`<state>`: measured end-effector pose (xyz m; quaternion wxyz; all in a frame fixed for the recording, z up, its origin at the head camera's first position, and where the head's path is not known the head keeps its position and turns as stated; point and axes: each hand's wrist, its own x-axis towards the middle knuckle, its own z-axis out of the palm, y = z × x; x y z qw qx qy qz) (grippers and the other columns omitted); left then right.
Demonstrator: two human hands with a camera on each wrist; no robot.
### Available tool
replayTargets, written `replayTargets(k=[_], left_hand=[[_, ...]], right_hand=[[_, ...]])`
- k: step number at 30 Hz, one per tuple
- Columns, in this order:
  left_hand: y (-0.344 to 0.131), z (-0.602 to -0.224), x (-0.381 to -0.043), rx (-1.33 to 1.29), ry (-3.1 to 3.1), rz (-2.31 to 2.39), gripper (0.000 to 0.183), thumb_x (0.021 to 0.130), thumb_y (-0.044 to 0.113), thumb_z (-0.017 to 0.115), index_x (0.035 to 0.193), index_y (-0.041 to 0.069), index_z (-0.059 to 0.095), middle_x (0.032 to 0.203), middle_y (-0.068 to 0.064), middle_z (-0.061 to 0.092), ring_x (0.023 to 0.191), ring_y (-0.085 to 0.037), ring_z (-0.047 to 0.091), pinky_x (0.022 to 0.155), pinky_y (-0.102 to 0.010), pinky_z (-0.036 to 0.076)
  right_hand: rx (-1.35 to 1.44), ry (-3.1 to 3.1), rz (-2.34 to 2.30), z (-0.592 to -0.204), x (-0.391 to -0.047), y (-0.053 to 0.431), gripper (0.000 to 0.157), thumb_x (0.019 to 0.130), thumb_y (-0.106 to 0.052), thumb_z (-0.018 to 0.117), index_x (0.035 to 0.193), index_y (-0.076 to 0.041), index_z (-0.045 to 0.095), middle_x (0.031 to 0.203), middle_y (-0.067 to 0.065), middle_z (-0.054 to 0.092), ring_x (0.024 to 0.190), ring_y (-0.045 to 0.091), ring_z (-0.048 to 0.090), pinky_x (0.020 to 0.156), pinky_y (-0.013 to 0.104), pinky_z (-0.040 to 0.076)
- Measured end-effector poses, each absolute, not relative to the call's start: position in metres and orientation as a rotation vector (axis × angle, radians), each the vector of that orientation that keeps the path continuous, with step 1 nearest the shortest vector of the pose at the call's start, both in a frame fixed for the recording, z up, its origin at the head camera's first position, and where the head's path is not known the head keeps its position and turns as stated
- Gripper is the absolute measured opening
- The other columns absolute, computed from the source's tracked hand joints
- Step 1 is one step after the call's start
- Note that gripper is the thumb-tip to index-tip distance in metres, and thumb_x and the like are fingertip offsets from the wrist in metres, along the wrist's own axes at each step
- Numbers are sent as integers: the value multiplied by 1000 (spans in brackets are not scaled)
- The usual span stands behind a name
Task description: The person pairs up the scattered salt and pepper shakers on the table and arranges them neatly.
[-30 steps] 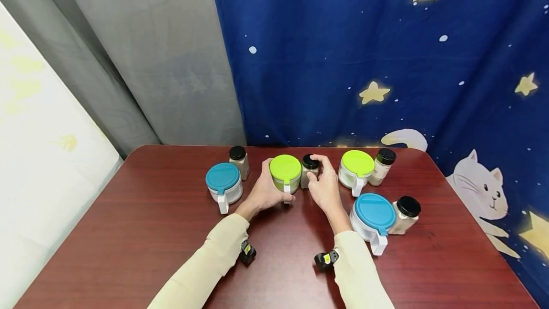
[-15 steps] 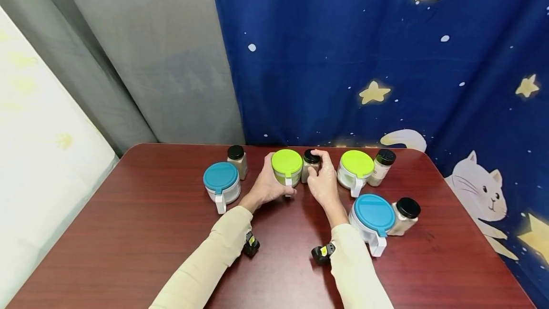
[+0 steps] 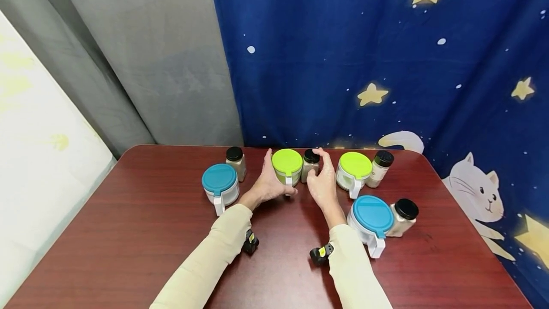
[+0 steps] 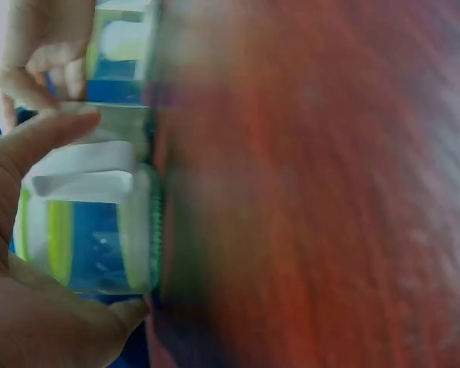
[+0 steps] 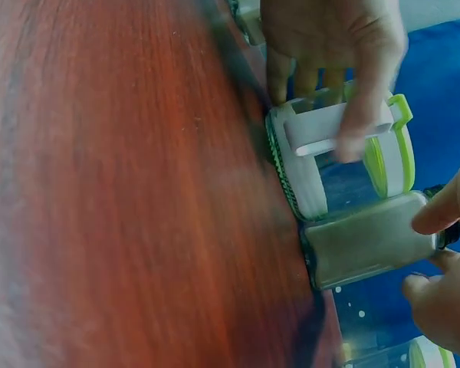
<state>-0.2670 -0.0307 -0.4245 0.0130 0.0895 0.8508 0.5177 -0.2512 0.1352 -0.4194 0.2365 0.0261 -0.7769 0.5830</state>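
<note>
The left hand (image 3: 268, 180) spreads around a clear jar with a lime-green lid (image 3: 287, 161) and white handle, near the table's back edge. Its thumb extends before the handle (image 4: 84, 161); its fingers lie along the far-left side, looking loose. Close against that jar's right side stands a square spice bottle (image 5: 368, 238) with a black cap (image 3: 311, 156). The right hand (image 3: 322, 180) is at this bottle, its thumb in front and index finger by the cap. Some fingers (image 5: 425, 291) stand apart from the glass. Whether fingertips still touch either container is hard to tell.
Left stand a blue-lidded jar (image 3: 219, 178) and a black-capped bottle (image 3: 236, 163). To the right are another green-lidded jar (image 3: 355, 165) beside a bottle (image 3: 379, 169), and nearer, a blue-lidded jar (image 3: 373, 216) beside a bottle (image 3: 402, 218). Curtains (image 3: 300, 61) hang behind the table.
The middle green-lidded jar and its bottle moved slightly toward the back edge, then stopped. Both hands went along, and their fingers have since loosened and spread a little.
</note>
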Motion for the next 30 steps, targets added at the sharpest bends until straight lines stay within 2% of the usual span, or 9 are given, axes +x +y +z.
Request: replayTargets(k=[4,7,11,16,19,22,26,28,30], left_hand=[[-30,-412,-256,320,2760,1503,138,66,18,97,161,10,-2,165,-18,11,150,-33,17,118,-50,21],[-34,-398,-241,452,2814,1479,133,69,20,95,161,7,0,165,-19,7,151,-33,10,119,-51,18],[-50,-373,-222,695,2734,1602,125,76,13,90,161,8,-2,165,-15,11,151,-29,15,119,-49,19],[-99,-344,-202,1033,2562,1874,105,84,-6,79,158,7,6,159,-18,30,148,-28,26,117,-50,23],[-142,-335,-193,1084,2586,1958,92,84,-14,75,155,8,21,153,-17,41,144,-29,34,116,-49,27],[-180,-335,-192,959,2776,1764,87,86,-4,78,155,9,27,155,-14,38,145,-33,31,116,-53,25],[-206,-354,-197,764,2950,1114,111,75,22,91,158,3,20,161,-23,19,147,-46,13,112,-67,18],[-209,-369,-199,744,2938,917,122,67,24,95,157,-1,17,160,-30,11,145,-52,9,110,-71,18],[-209,-382,-200,697,2893,897,123,67,24,95,158,2,16,161,-29,8,145,-52,11,109,-70,22]], right_hand=[[113,-1946,1603,-415,-249,134,37,88,16,53,120,2,65,142,13,58,140,23,43,114,37,30],[230,-1794,1671,-406,-247,130,27,89,18,53,109,5,68,127,16,67,131,23,53,102,26,40],[369,-1742,1743,-388,-246,121,24,92,15,54,107,5,69,115,17,71,118,27,62,85,23,47],[450,-1901,1756,-370,-247,97,28,93,12,55,113,1,72,113,11,72,106,22,67,95,38,49],[477,-2122,1658,-364,-247,79,35,92,4,55,120,-7,72,123,4,68,111,16,61,96,37,46],[600,-2409,1335,-365,-253,62,44,90,1,56,132,-11,67,142,6,58,130,21,48,108,37,37],[807,-2714,734,-371,-259,39,64,92,1,60,152,-17,48,163,9,31,150,32,20,119,50,16],[865,-2804,516,-373,-259,28,74,92,-2,65,158,-21,38,167,8,21,152,33,11,119,54,11],[890,-2858,410,-374,-260,19,82,91,-5,71,161,-22,31,168,7,14,153,33,5,120,54,9]])
